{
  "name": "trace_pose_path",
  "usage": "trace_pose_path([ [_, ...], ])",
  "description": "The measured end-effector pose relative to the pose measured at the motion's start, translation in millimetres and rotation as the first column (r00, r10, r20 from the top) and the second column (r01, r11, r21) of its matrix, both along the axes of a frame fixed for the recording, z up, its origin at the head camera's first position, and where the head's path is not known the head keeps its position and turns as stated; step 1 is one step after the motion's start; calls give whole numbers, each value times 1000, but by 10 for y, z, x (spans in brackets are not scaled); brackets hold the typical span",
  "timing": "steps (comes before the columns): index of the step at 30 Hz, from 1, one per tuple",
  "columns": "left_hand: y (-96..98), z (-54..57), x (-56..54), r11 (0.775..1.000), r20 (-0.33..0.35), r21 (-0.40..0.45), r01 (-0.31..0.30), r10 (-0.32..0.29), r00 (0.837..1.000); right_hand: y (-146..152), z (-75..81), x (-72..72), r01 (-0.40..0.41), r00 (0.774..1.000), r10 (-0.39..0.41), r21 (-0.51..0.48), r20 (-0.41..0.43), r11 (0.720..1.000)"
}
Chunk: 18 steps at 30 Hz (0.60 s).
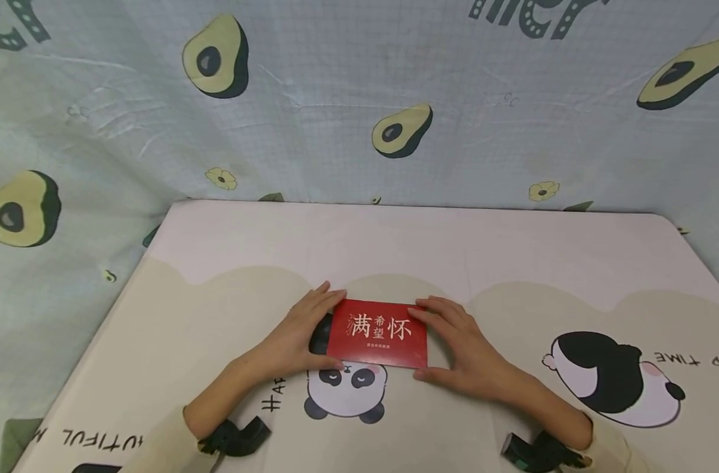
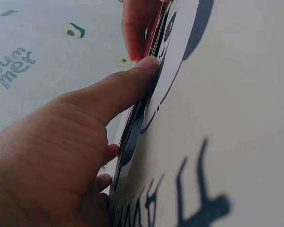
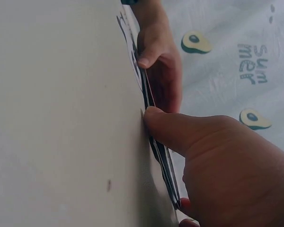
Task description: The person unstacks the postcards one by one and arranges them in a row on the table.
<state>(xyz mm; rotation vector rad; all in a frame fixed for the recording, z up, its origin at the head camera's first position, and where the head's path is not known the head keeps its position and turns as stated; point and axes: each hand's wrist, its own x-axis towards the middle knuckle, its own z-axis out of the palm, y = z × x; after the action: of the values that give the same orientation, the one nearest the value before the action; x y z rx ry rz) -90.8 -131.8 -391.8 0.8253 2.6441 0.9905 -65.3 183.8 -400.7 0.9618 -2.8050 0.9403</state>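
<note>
A flat red card (image 1: 377,355) with white Chinese characters lies low over the table, its printed face up. My left hand (image 1: 291,335) holds its left side, thumb at the near corner and fingers at the far one. On the opposite side my right hand (image 1: 468,355) grips it, fingertips over the far right corner and thumb by the near right corner. Both wrist views show the card nearly edge-on, as thin layers; in the left wrist view the left thumb presses its near edge. The card hides part of a printed panda.
The table (image 1: 217,368) has a pink and beige cover printed with a panda, a dog (image 1: 616,378) and lettering. Behind it hangs a pale cloth (image 1: 312,79) with avocado prints. Black wrist straps (image 1: 235,439) sit on both forearms.
</note>
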Motion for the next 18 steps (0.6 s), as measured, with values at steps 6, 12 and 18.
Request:
trace_pose_path([
  [6, 0, 4, 11, 1000, 1, 13, -8, 8, 1000, -1, 7, 1, -6, 1000, 6, -16, -6, 1000],
  [12, 12, 1, 16, 1000, -1, 21, -6, 6, 1000, 20, 35, 3, -3, 1000, 5, -53, 30, 999],
  [18, 1, 0, 18, 1000, -6, 26, -14, 14, 1000, 12, 44, 3, -10, 998, 15, -85, 56, 996],
])
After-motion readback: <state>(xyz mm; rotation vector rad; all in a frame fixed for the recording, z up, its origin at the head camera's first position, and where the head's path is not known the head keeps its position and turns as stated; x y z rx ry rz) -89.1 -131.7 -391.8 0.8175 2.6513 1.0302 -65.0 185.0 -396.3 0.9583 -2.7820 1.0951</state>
